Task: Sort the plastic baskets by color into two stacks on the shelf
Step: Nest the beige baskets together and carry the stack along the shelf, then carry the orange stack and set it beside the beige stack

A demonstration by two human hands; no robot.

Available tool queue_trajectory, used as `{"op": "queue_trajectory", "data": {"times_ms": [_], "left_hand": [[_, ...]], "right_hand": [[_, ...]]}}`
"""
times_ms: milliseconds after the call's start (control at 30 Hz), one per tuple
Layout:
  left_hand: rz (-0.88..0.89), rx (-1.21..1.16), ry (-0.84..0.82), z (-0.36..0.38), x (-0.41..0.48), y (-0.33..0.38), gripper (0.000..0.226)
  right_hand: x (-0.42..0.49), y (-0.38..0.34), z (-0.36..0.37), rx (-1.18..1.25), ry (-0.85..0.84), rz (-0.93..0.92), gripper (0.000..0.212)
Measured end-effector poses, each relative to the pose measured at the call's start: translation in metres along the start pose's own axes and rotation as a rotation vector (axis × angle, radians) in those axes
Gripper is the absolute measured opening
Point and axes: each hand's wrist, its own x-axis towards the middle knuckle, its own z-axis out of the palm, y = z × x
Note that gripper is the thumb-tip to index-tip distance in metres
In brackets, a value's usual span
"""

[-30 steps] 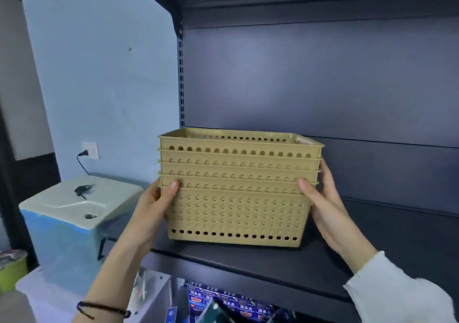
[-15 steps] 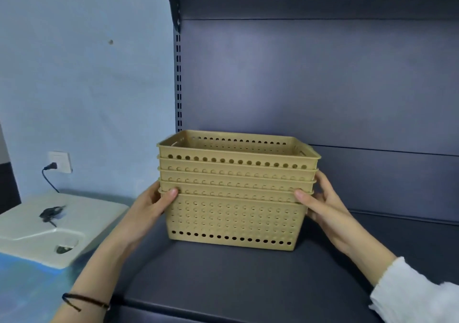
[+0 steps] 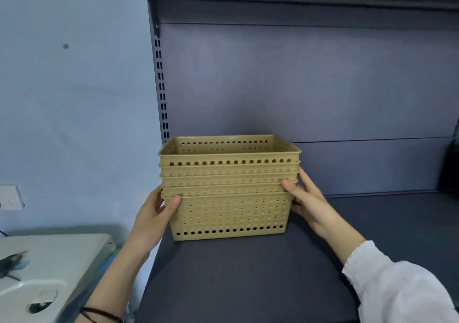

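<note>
A stack of several nested tan plastic baskets (image 3: 229, 198) with punched holes stands upright on the dark shelf (image 3: 248, 273), near its left end. My left hand (image 3: 155, 217) grips the stack's left side, thumb on the front wall under the lowest rim. My right hand (image 3: 306, 203) grips the right side, thumb pressed on the lower rims. No basket of another color is in view.
The shelf's dark back panel (image 3: 298, 87) rises behind the stack and a slotted upright (image 3: 161, 87) stands at its left. A white foam box (image 3: 49, 268) sits lower left by the blue wall. A dark object (image 3: 450, 168) is at the right edge.
The stack has moved from the shelf's front edge deeper onto the shelf, both hands still on its sides. The view has shifted up and closer.
</note>
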Motion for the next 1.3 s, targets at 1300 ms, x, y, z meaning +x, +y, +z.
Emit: {"op": "queue_trajectory", "data": {"times_ms": [1300], "left_hand": [[0.81, 0.874, -0.305, 0.538, -0.26, 0.173, 0.038]], "right_hand": [[-0.344, -0.109, -0.5, -1.31, 0.398, -0.033, 0.042]]}}
